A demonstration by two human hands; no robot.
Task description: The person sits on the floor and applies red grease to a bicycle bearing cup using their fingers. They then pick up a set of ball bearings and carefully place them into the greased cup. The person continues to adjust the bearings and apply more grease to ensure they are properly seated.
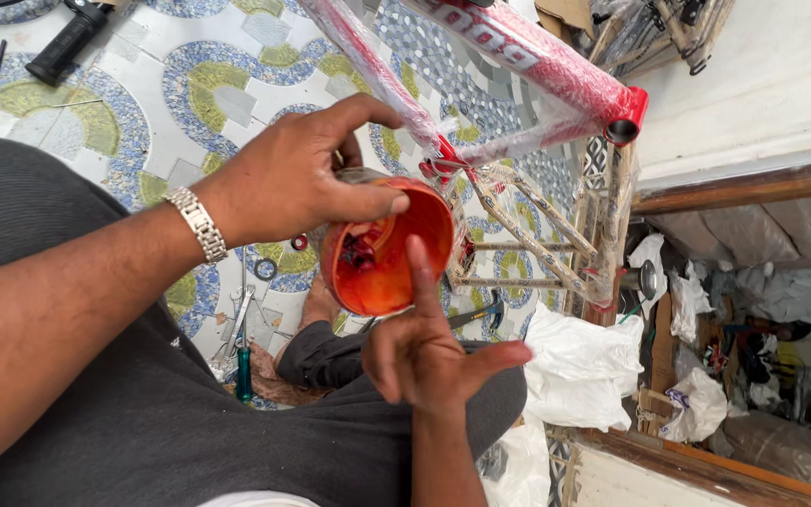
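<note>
My left hand [298, 178], with a metal watch [197, 223] on the wrist, grips a small round orange tub [389, 246] by its rim and side. The tub is tilted toward me, with red grease and something dark inside. My right hand [424, 352] is just below it, its index finger raised and touching the tub's front rim, the other fingers loosely spread. A red bicycle frame [527, 52] wrapped in clear plastic slants just beyond the tub.
I sit on a patterned mosaic floor [190, 84] in dark grey trousers. A black handlebar grip [66, 42] lies at the top left. Wrenches and a green-handled tool [243, 371] lie by my knee, small rings nearby. White plastic bags [584, 361] and wrapped parts crowd the right.
</note>
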